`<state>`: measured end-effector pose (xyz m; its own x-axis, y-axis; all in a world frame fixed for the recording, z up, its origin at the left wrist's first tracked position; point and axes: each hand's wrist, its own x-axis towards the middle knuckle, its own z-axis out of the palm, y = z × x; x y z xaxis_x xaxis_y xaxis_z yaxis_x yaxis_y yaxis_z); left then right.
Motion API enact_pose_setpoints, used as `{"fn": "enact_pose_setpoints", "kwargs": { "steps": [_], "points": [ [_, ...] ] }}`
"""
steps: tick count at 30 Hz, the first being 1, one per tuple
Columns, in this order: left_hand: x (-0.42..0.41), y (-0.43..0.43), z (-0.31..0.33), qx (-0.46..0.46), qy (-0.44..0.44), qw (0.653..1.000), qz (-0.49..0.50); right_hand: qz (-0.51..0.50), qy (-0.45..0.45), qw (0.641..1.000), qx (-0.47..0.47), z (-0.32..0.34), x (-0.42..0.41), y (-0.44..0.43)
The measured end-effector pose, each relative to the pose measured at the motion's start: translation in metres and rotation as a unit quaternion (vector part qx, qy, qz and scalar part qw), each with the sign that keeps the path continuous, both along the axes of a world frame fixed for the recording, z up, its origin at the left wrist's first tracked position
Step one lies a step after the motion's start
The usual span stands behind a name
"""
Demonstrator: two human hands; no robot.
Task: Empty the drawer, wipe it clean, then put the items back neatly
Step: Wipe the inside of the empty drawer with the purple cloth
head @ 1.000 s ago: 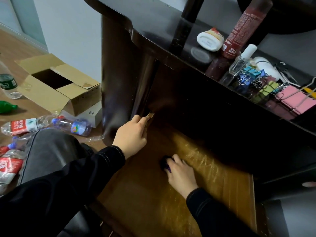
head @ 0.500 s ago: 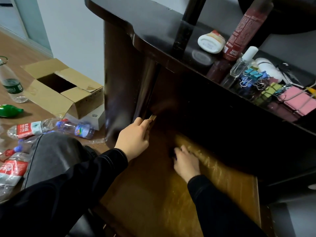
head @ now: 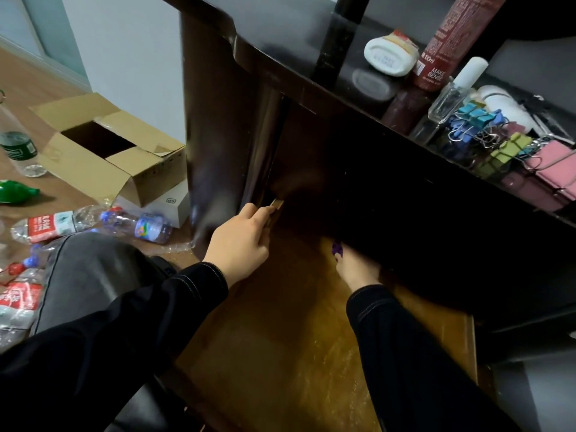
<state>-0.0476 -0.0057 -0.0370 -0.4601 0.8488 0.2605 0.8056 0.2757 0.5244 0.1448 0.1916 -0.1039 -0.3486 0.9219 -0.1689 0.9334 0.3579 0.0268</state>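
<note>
- Cardboard box [head: 93, 163] on the floor, flaps open, inside dark.
- Left hand [head: 240, 244]: fingers curled over the left wall of the pulled-out drawer [head: 280, 353].
- Right hand [head: 355, 266] deep in the drawer, purple cloth [head: 337, 248] at its thumb side; fingers hidden under the desk [head: 280, 32], can't tell the grip.
- Binder clips [head: 486, 132] piled on the desk.

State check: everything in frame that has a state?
drawer: pulled out, visible floor bare
left hand: grips drawer's side
right hand: reaching far in, grip unclear
cloth: at right hand's fingertips
box: flaps open
red bottle: upright on desk
clips: heaped on desk
</note>
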Motion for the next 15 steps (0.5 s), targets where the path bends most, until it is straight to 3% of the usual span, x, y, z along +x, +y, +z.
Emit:
{"fn": "enact_pose_setpoints", "kwargs": {
  "steps": [4, 9, 12, 15],
  "points": [
    [0.000, 0.000, 0.000, -0.003, -0.003, 1.000, -0.002, 0.111, 0.004, 0.992, 0.064, 0.002, 0.028, -0.047],
    [0.001, -0.002, 0.000, 0.008, -0.008, 1.000, -0.003, 0.248, 0.003, 0.968, 0.036, -0.005, 0.066, -0.116],
    [0.000, -0.002, -0.001, 0.005, -0.006, 1.000, -0.003, 0.247, -0.011, 0.968, 0.036, 0.002, 0.059, -0.098],
    [-0.001, -0.001, -0.003, 0.006, -0.003, 1.000, -0.002, 0.152, -0.010, 0.986, 0.070, 0.004, 0.036, -0.050]
  ]
}}
